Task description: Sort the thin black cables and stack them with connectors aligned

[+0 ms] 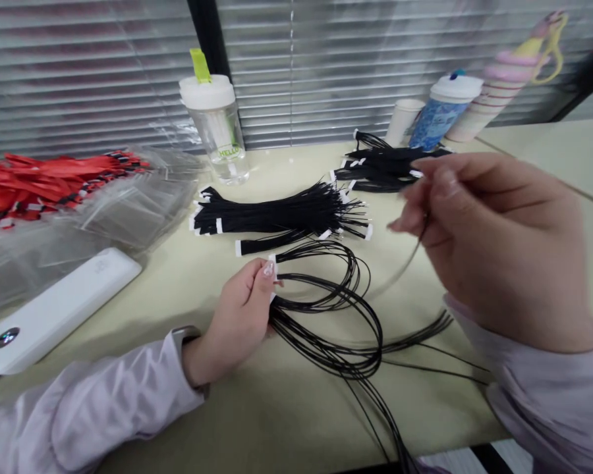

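Left hand: clenched on the white-tipped end of a loose bundle of black wires, with the wires trailing across the tabletop. Right hand: raised above the table, fingertips pinching one thin wire, slightly blurred. Just left of the left forearm: white power bank. Farther back: flat wire bundle, second wire bundle, clear plastic bags, red lanyards, clear bottle, blue cup.

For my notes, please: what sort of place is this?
Probably a desk for light hand assembly: bundled black wires with white ends, red straps, and clear plastic sleeves.
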Tool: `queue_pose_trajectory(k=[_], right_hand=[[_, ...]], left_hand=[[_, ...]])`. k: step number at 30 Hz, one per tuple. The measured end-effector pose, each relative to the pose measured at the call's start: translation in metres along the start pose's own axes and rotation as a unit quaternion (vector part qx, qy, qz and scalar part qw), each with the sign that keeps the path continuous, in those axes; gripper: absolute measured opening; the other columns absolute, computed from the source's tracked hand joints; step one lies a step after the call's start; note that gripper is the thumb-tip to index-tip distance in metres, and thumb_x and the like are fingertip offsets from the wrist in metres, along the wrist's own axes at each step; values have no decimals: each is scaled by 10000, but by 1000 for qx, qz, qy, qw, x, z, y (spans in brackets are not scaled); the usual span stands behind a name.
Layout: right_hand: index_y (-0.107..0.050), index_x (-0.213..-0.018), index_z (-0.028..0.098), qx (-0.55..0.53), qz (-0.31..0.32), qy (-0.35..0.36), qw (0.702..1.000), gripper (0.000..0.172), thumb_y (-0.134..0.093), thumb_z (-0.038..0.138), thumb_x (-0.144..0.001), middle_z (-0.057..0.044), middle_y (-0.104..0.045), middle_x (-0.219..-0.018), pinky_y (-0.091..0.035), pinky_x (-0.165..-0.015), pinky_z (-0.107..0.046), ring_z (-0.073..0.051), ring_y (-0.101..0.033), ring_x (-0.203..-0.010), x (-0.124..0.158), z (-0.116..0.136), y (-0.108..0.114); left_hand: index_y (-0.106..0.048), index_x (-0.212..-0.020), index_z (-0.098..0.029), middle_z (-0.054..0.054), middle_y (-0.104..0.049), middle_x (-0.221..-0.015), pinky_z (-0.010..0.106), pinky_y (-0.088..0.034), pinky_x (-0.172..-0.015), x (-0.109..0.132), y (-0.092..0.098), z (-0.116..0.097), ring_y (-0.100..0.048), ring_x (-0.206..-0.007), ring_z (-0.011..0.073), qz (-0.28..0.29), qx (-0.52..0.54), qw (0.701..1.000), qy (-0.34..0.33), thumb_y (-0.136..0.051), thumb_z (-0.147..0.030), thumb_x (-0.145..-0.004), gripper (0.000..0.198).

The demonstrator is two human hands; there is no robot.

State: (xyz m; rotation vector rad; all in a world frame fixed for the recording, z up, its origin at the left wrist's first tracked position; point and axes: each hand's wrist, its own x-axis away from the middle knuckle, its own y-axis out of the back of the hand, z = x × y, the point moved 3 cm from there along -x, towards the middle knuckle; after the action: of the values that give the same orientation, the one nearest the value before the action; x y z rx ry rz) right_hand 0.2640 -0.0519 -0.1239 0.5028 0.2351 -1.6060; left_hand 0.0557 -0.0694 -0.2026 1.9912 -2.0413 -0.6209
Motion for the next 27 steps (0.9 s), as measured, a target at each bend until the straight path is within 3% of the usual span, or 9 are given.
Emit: queue_pose_trajectory(k=[3,5,8,14,27], right_hand=[[-459,-1147,195,52,133,-14,990,317,-484,171,-832,27,-581,-685,-484,-601,-227,-74,-568,-584,9,-9,-19],[-533,-1047,177,149,200,24,968,232,-489,149,-821,19,-599,-709,-462,-625,-210,-71,-567,-634,15,-12,-28],[-603,-796,167,251,240,107,932,111,-498,189,-825,8,-590,-725,-408,-628,-201,-71,-526,-676,22,-13,-37],[-606,-770,159,302,259,177,900,203,-434,206,-868,-6,-531,-663,-352,-568,-213,-79,-464,-624,29,-16,-44],[-617,-789,147,332,272,178,886,218,-421,199,-870,-4,-480,-650,-309,-553,-218,-76,-422,-591,32,-15,-45]], left_hand=[[-414,-671,-169,-15,-430,-590,193,-346,-409,2,-1,1,-398,-474,78,17,21,1000,7,-319,-389,-888,324],[-421,-672,-170,-20,-413,-559,200,-341,-411,3,-2,2,-389,-461,80,27,30,999,12,-306,-399,-889,336],[-424,-665,-172,-25,-391,-525,209,-331,-415,4,-3,1,-375,-457,86,40,42,998,15,-304,-408,-886,345],[-379,-647,-170,-34,-363,-564,195,-317,-440,5,-3,0,-334,-480,70,69,52,996,25,-307,-388,-892,336],[-364,-643,-168,-24,-360,-587,199,-319,-479,5,-4,-3,-343,-541,82,83,36,996,1,-303,-373,-894,329]])
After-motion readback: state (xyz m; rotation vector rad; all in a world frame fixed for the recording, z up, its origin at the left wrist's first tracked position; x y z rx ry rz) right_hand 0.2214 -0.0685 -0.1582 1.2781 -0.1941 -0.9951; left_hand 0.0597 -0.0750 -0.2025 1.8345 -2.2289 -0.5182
